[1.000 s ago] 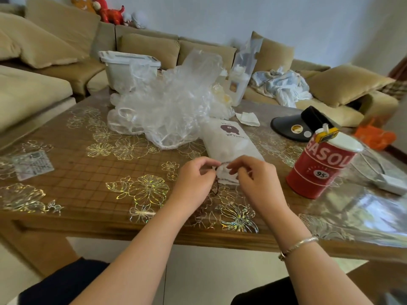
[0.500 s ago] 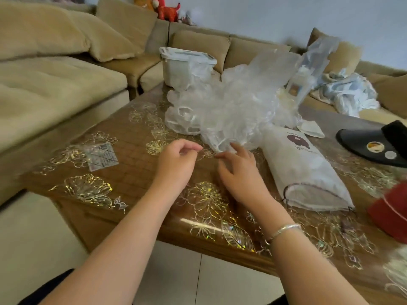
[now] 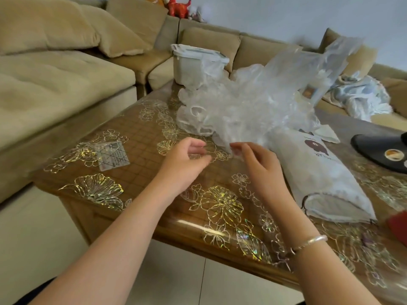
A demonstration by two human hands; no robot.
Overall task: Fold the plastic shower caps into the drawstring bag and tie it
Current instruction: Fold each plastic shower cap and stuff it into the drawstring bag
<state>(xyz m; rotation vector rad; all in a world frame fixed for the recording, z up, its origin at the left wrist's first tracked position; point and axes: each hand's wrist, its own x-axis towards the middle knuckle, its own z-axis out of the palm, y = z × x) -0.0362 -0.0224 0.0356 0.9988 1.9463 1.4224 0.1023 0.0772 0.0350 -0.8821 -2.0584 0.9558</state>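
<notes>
From the head camera, both bare forearms reach forward over a brown wooden tabletop point(image 3: 136, 164) covered by a clear sheet printed with gold flower outlines. The left hand point(image 3: 187, 159) hovers above the tabletop with its fingers point(image 3: 198, 148) loosely curled and slightly apart, holding nothing. The right hand point(image 3: 259, 166), a silver bangle point(image 3: 308, 242) on its wrist, is just beside it; its fingertips point(image 3: 236, 148) meet the near edge of the heap of crumpled clear plastic shower caps point(image 3: 242, 106), seemingly pinching a fold of the film, though blur makes the grip hard to confirm.

The heap sits in the middle of the tabletop. Touching its right side lies the white fabric drawstring bag point(image 3: 326, 172) with a brown cartoon print, flat on the tabletop, its dark-corded mouth open toward the near edge and something white inside.

Behind the heap stands a white lidded plastic box point(image 3: 189, 62), partly draped by clear film. A small clear printed packet point(image 3: 112, 156) lies well left of the hands. A black flat disc point(image 3: 378, 150) rests at the right edge, and a red object point(image 3: 399, 225) is cut off beside the bag's mouth. A beige sofa point(image 3: 55, 73) wraps round the far side, with pale crumpled cloth point(image 3: 361, 95) on its right.
</notes>
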